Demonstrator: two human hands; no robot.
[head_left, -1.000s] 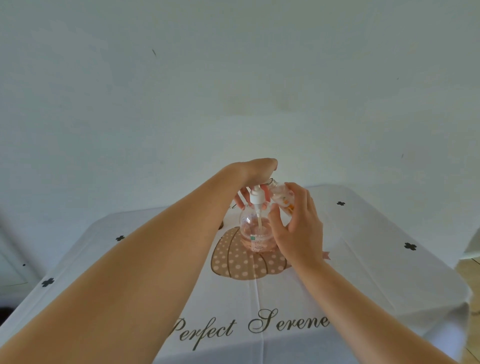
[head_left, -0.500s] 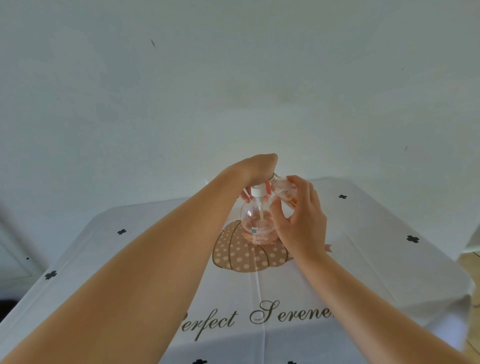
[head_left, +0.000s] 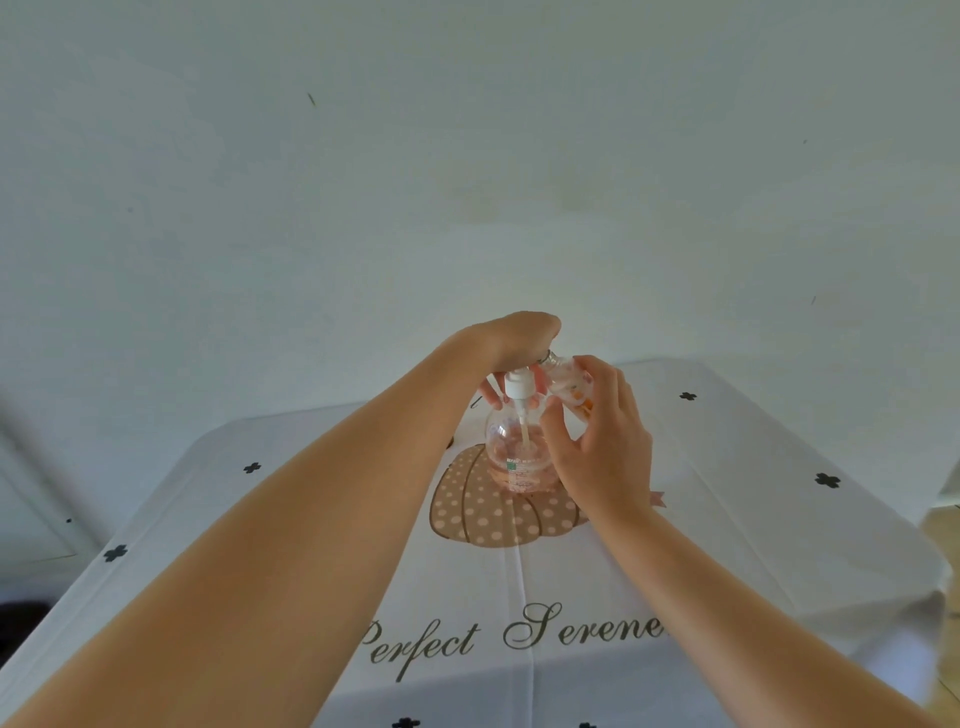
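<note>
A round clear pump bottle (head_left: 511, 449) with pinkish liquid low inside stands on the pumpkin print of the tablecloth. Its white pump head (head_left: 518, 384) sticks up under my left hand (head_left: 514, 340), whose fingers curl down over and behind it. My right hand (head_left: 602, 441) holds a small clear bottle (head_left: 570, 382) with an orange-printed label, tilted so its mouth points at the pump's spout. The spout and the small bottle's mouth are hidden under my left hand.
The table (head_left: 753, 519) wears a white cloth with a dotted brown pumpkin (head_left: 483, 514), black clover marks and the words "Perfect Serene". A pale wall rises right behind it. A strip of floor shows at the right edge.
Both hands keep their hold on the pump and the small bottle. The pump head sits slightly higher relative to the bottle; the view has shifted a little.
</note>
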